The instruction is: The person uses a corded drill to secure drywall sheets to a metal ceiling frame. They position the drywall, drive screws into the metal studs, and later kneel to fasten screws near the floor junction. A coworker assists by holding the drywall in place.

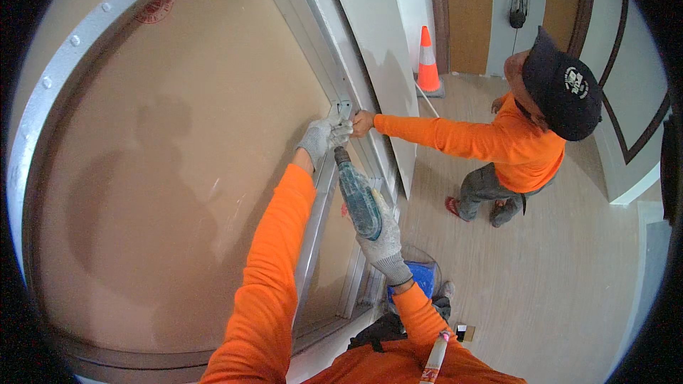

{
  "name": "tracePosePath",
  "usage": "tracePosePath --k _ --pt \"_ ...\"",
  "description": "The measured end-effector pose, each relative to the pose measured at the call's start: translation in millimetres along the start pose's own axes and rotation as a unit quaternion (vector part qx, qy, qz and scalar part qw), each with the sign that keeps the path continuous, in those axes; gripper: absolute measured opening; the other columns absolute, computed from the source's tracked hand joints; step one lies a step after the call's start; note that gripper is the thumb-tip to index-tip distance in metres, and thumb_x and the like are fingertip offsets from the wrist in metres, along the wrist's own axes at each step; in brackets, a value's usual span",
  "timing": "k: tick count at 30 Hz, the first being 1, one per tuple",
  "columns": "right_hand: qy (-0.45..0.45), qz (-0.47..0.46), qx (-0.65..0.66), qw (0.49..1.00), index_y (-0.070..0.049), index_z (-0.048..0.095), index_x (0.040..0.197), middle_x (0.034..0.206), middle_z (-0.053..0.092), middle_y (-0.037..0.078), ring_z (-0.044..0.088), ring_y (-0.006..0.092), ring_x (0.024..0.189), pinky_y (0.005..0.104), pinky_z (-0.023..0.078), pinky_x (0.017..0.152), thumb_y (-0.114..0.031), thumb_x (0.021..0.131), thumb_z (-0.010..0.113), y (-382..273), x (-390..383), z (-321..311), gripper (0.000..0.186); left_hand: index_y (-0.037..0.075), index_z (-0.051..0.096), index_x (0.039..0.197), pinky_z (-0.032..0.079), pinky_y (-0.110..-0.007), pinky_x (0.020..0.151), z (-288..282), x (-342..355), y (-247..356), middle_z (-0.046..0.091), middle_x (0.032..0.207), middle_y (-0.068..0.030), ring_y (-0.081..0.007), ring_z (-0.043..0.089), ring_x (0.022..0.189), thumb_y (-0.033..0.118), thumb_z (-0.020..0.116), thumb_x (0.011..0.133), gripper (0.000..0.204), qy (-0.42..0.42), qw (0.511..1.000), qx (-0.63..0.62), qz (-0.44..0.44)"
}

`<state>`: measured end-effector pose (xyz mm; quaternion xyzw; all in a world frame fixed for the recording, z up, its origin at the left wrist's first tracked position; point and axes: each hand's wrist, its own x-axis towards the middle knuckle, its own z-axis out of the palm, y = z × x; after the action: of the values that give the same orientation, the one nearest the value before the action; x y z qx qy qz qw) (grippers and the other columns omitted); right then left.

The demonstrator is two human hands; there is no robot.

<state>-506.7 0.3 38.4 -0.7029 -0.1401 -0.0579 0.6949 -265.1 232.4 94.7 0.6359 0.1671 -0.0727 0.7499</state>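
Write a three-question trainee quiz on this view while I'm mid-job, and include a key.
1. Which of the drill user's hands grips the teal power drill?
2. True or false: the drill user's left hand is gloved.
3. The co-worker's outstretched hand is nearest: a) the traffic cone; b) the drill user's left hand; c) the hanging black bag.

Key: 1. The right hand. 2. True. 3. b.
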Motion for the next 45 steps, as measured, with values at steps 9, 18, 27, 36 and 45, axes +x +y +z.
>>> tracePosePath --k 9,18,27,36,45 --pt "0.061 -0.03 -0.007 0.998 -0.003 0.046 0.157 0.145 0.061 0.022 0.06 0.0376 0.132 0.0442 0.046 0.112 -0.015 0.09 0.08 6.8 23.3 33.0 0.076 0.001 0.071 0.118 0.063 -0.031 0.081 -22.4 -13.9 4.8 0.078 0.102 -0.0115 -0.0207 0.076 0.088 0.019 0.061 0.106 0.024 -0.07 0.99 -0.119 0.001" --pt "0.064 -0.047 -0.039 0.996 -0.003 0.045 0.158 0.151 0.058 0.022 0.058 0.0349 0.137 0.0418 0.044 0.116 -0.007 0.088 0.077 -19.3 29.0 29.7 0.077 0.006 0.069 0.118 0.061 -0.033 0.078 -14.3 -10.2 7.6 0.076 0.102 -0.0098 -0.0197 0.074 0.086 0.022 0.06 0.108 0.021 -0.097 0.985 -0.142 0.031" --pt "0.05 -0.005 0.06 0.997 -0.002 0.041 0.16 0.153 0.056 0.016 0.058 0.0241 0.136 0.0373 0.045 0.117 0.002 0.086 0.075 -41.1 24.9 19.1 0.082 0.0 0.07 0.113 0.061 -0.031 0.079 0.5 -18.2 1.6 0.074 0.097 -0.0102 -0.0201 0.072 0.086 0.016 0.064 0.105 0.019 -0.104 0.979 -0.153 0.089" --pt "0.085 -0.039 -0.105 0.99 -0.002 0.042 0.159 0.152 0.054 0.023 0.055 0.0362 0.139 0.0443 0.042 0.118 -0.006 0.082 0.083 -12.1 13.6 27.8 0.087 0.003 0.074 0.109 0.059 -0.028 0.079 21.9 -33.7 -2.3 0.075 0.096 -0.0075 -0.0179 0.071 0.085 0.017 0.062 0.104 0.019 -0.069 0.988 -0.103 0.095" --pt "0.073 -0.037 -0.109 0.991 -0.004 0.035 0.161 0.136 0.057 0.028 0.056 0.0468 0.126 0.0515 0.044 0.11 -0.015 0.079 0.088 -12.5 8.3 31.4 0.098 0.01 0.077 0.1 0.055 -0.031 0.064 43.7 -36.6 -9.1 0.073 0.087 -0.0028 -0.0157 0.066 0.072 0.032 0.063 0.104 0.027 0.006 0.993 0.04 0.112"
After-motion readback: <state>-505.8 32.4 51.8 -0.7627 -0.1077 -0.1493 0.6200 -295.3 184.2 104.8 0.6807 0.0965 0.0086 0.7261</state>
